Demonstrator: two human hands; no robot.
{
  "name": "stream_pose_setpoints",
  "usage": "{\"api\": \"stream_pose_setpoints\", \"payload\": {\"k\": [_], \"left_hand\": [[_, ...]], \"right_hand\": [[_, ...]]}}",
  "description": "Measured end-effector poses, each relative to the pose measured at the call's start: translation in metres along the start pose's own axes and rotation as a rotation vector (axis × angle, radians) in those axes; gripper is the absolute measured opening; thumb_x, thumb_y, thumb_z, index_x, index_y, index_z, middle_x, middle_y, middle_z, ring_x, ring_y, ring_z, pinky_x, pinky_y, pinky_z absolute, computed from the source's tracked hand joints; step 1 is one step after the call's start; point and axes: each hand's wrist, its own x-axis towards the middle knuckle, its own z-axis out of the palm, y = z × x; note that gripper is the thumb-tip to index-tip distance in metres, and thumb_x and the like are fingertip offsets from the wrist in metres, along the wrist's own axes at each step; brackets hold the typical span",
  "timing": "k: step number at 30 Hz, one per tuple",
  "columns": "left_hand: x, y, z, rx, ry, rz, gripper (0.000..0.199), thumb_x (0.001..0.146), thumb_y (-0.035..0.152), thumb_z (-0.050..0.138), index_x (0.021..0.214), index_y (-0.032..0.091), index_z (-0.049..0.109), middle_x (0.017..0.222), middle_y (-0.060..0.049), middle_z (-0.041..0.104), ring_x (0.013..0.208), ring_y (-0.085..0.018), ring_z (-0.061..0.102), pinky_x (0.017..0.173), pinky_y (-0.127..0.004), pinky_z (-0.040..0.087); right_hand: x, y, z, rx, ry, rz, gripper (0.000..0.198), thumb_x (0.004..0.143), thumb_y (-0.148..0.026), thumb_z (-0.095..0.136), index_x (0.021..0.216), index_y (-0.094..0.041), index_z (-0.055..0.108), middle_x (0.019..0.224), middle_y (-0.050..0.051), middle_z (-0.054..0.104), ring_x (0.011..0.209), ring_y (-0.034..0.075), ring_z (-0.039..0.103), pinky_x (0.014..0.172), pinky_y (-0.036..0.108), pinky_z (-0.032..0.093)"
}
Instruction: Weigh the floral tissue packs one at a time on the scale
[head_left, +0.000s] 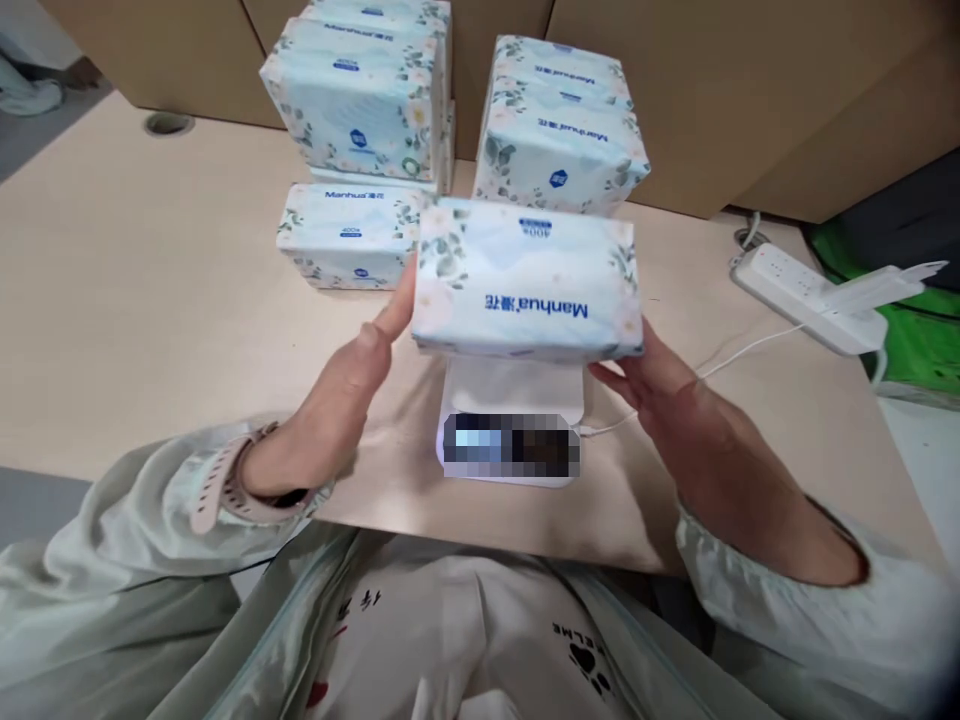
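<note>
Between my two hands is a pack of tissues [529, 275], pale blue with flowers and "Manhua" print upside down to me. My left hand [337, 400] presses its left end, fingers partly hidden behind the pack. At the right end, my right hand [690, 430] grips the lower corner with some fingers underneath. Under the pack is a white digital scale [517, 390] with a blurred display. Whether the pack touches the scale's platform I cannot tell.
Behind stand a left stack of tissue packs [360, 100], a single lower pack [349, 215] in front of it, and a right stack [562, 130]. A white power strip [810, 295] lies at right, and a white cable [739, 355] runs to the scale. Brown panels [697, 100] border the desk's back.
</note>
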Motion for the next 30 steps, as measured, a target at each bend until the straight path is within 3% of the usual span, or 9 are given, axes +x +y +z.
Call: {"api": "stream_pose_setpoints", "payload": {"k": [3,7,11,15,19,25,30], "left_hand": [[-0.005,-0.016,0.011,-0.09,-0.142,-0.038,0.068,0.119,0.067,0.024,0.178,0.038,0.039,0.189,0.009,0.025,0.181,-0.027,0.012,0.152,-0.05,0.007],[-0.01,-0.031,0.018,-0.131,-0.116,-0.072,0.069,0.117,0.07,0.036,0.177,0.037,0.043,0.187,0.006,0.03,0.179,-0.03,0.017,0.151,-0.055,0.012],[-0.011,-0.047,0.017,-0.107,0.076,-0.033,0.066,0.117,0.067,0.039,0.172,0.032,0.053,0.183,0.002,0.041,0.176,-0.03,0.029,0.15,-0.054,0.018],[-0.004,-0.058,0.012,-0.134,0.344,0.036,0.056,0.115,0.063,0.049,0.15,0.027,0.076,0.161,-0.005,0.069,0.152,-0.03,0.065,0.131,-0.048,0.05],[0.004,-0.057,0.01,-0.158,0.446,0.012,0.055,0.108,0.067,0.058,0.131,0.024,0.085,0.142,-0.009,0.081,0.131,-0.031,0.077,0.11,-0.046,0.062],[0.007,-0.043,0.011,-0.161,0.481,0.007,0.046,0.105,0.062,0.064,0.115,0.025,0.089,0.128,-0.008,0.085,0.119,-0.028,0.08,0.1,-0.041,0.064],[0.008,-0.037,0.013,-0.194,0.518,-0.003,0.039,0.102,0.056,0.068,0.101,0.024,0.091,0.113,-0.007,0.087,0.106,-0.025,0.081,0.093,-0.037,0.064]], "right_hand": [[-0.021,0.028,-0.005,0.023,0.052,0.002,0.064,0.109,-0.074,0.051,0.168,-0.051,0.048,0.179,-0.016,0.046,0.173,0.03,0.041,0.141,0.053,0.044],[-0.024,0.041,-0.005,-0.028,0.07,-0.052,0.054,0.112,-0.06,0.054,0.165,-0.047,0.055,0.175,-0.013,0.053,0.166,0.029,0.052,0.136,0.054,0.051],[-0.015,0.046,-0.003,-0.094,0.343,-0.179,0.042,0.113,-0.05,0.059,0.152,-0.04,0.072,0.159,-0.006,0.072,0.149,0.028,0.068,0.135,0.051,0.051],[-0.01,0.056,-0.003,-0.093,0.556,-0.23,0.035,0.11,-0.052,0.063,0.135,-0.037,0.083,0.138,0.0,0.084,0.127,0.03,0.079,0.126,0.056,0.057],[-0.011,0.065,-0.005,-0.083,0.542,-0.226,0.033,0.111,-0.052,0.062,0.131,-0.037,0.084,0.133,0.001,0.085,0.12,0.029,0.081,0.116,0.056,0.063],[-0.013,0.064,-0.004,-0.141,0.481,-0.193,0.032,0.112,-0.051,0.06,0.133,-0.043,0.082,0.135,-0.002,0.084,0.125,0.029,0.08,0.117,0.054,0.063],[-0.013,0.06,-0.002,-0.154,0.484,-0.191,0.032,0.113,-0.049,0.059,0.13,-0.039,0.084,0.132,-0.001,0.085,0.123,0.027,0.08,0.115,0.05,0.063]]}}
